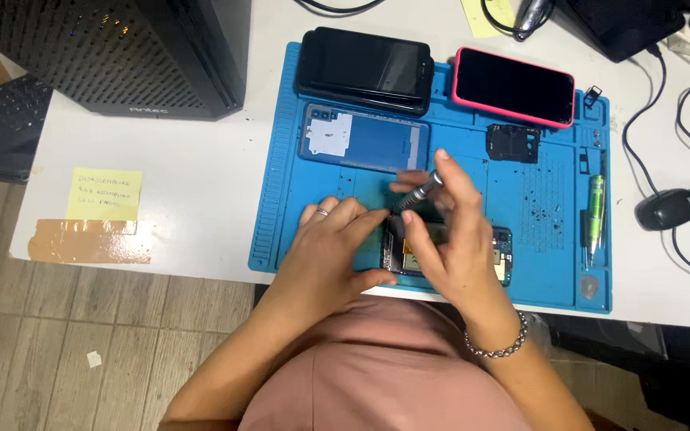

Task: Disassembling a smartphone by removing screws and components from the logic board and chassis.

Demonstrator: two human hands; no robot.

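So the phone [449,251] is well opened up at this point. It's lying low in the middle of the frame on the blue repair mat [281,199], insides facing up, and you can see bare circuit board at its right end. Its blue back cover [365,137] is already off and parked higher up on the mat, inner side up. There's also a small black inner plate [513,144] set aside toward the upper right, and a scatter of tiny dark bits, probably screws, on the dotted patch just below it [541,211].

Right hand [453,239] is pinching a slim metal screwdriver [421,191] between fingers and thumb, tip pointing down at the left end of the phone. Left hand [333,247] is resting on the mat with the fingers loosely bent, fingertips and thumb touching the phone's left edge to steady it. Not really gripping anything, more pinning it in place.

My read: cover and shield are done, screw work on the board is mid-way. Can't tell if the screw under the tip is going in or out, the hands hide that spot.

Two more phones, one black [363,68] and one in a pink case [513,86], sit along the top edge of the mat, untouched. A green-handled tool [595,211] lies at the right edge.
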